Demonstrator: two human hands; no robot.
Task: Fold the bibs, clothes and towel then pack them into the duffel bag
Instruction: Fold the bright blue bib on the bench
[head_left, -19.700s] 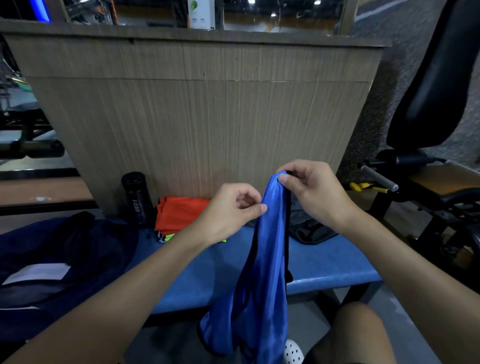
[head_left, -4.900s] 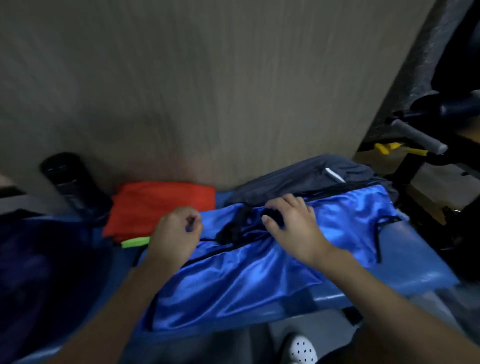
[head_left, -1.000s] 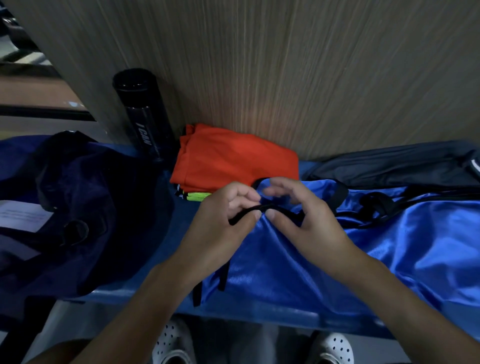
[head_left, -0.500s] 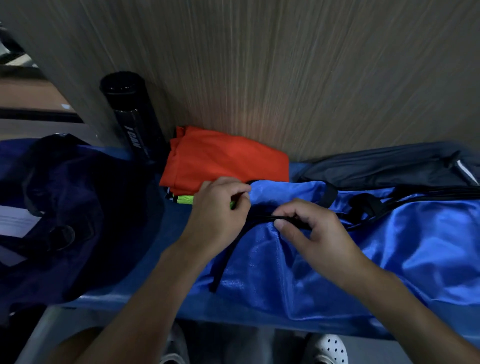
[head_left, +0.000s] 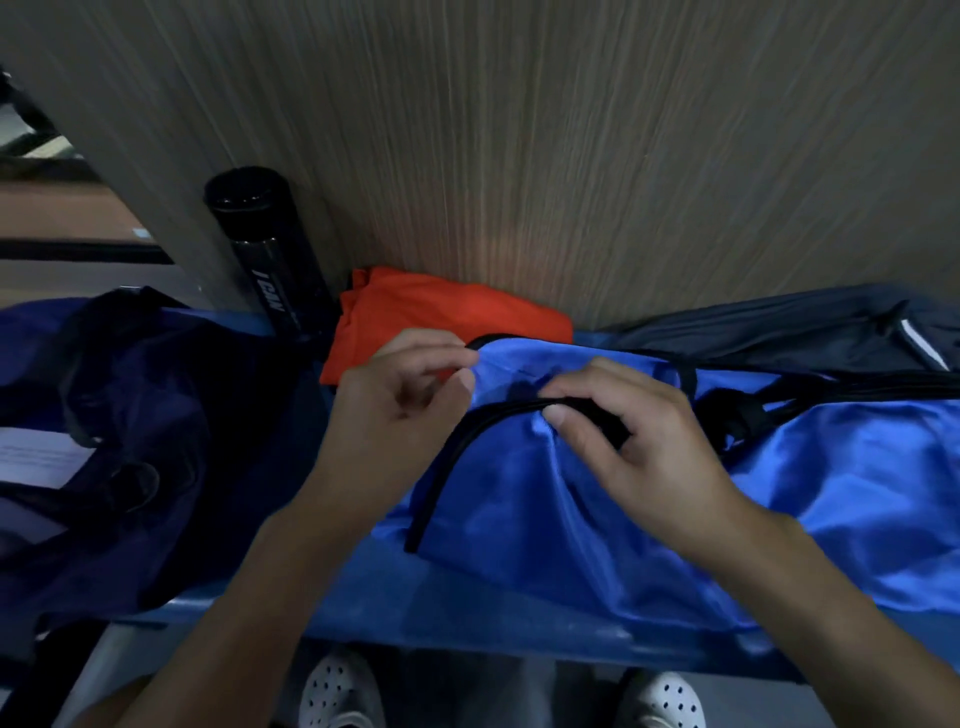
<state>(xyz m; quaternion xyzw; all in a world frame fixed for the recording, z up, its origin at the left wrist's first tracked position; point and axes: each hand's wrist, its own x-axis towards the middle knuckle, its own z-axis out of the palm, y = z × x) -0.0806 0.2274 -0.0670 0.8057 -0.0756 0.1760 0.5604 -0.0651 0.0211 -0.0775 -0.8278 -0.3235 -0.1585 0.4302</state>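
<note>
Duffel bag (head_left: 130, 415): far left on the table (head_left: 467, 618), dark navy and slumped, with a white sheet showing at its left side.
Bottle (head_left: 270, 260): black, upright against the wood panel (head_left: 519, 130), between bag and orange bib.
Orange bib (head_left: 441, 312): folded, at the back against the panel.
Left grip (head_left: 395, 410): fingers curled, pinching the blue bib's top corner, right in front of the orange one.
Blue bib (head_left: 519, 493): shiny, black-trimmed, spread over the table from centre to right.
Right grip (head_left: 639, 447): thumb and curled fingers clamped on the black trim, close beside the left.
Dark garment (head_left: 779, 332): behind the blue bib, far right.
</note>
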